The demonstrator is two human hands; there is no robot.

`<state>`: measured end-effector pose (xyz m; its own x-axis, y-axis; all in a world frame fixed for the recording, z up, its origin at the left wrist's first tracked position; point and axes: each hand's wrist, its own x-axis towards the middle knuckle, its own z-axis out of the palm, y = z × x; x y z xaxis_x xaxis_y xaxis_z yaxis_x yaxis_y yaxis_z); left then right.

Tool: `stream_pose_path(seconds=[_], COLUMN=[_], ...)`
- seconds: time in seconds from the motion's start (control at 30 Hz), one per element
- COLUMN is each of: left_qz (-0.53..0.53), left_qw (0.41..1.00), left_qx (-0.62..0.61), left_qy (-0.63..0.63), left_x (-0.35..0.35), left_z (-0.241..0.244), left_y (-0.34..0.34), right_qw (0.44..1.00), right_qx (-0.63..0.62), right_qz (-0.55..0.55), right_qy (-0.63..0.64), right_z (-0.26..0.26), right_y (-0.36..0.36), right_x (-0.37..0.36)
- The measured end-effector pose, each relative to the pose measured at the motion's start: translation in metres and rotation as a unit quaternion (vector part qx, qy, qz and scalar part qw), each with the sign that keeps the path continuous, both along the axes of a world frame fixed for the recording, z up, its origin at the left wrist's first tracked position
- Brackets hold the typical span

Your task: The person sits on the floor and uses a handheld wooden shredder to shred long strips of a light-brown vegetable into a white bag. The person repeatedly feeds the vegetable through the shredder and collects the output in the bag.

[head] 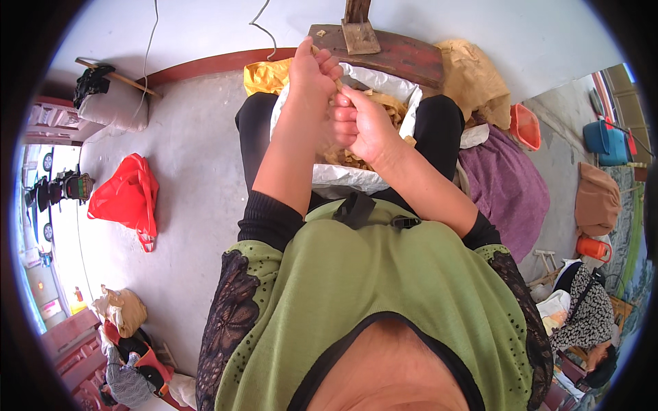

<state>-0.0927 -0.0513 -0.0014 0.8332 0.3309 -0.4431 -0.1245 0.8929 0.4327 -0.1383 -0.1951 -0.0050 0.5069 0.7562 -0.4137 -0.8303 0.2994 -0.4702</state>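
A thin tan strip (338,85), of a material I cannot tell, runs between my two hands. My left hand (311,69) is closed around it, and a bit of the strip shows near the thumb. My right hand (366,123), slightly lower and to the right, pinches the strip between thumb and curled forefinger. Both are held above a container lined with white plastic sheeting (349,175), set between my knees. Inside it lies a heap of tan, ribbon-like strips (393,107), partly hidden by my hands and forearms.
Beyond the container, a worn wooden board (406,56) carries an upright post (357,13). A yellow bag (264,76) touches the container's left side. Right are a tan sack (473,77), purple cloth (506,185) and orange basket (525,126). A red bag (128,192) lies left. Two people sit behind.
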Motion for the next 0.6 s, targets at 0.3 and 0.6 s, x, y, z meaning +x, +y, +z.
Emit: stream_pose_path(seconds=[0.3,0.6], left_qz=[-0.188,-0.238], left_qw=[0.878,0.944], left_qx=[0.44,0.187], left_qy=[-0.023,-0.13], left_x=[-0.086,-0.112], left_z=[0.04,0.025], left_y=[-0.013,-0.021], right_qw=[0.884,0.703], right_qx=[-0.189,-0.305], right_qz=[-0.052,-0.108], right_qy=[-0.425,-0.633], right_z=[-0.015,-0.014], right_y=[-0.074,-0.081], right_x=[0.012,0.013])
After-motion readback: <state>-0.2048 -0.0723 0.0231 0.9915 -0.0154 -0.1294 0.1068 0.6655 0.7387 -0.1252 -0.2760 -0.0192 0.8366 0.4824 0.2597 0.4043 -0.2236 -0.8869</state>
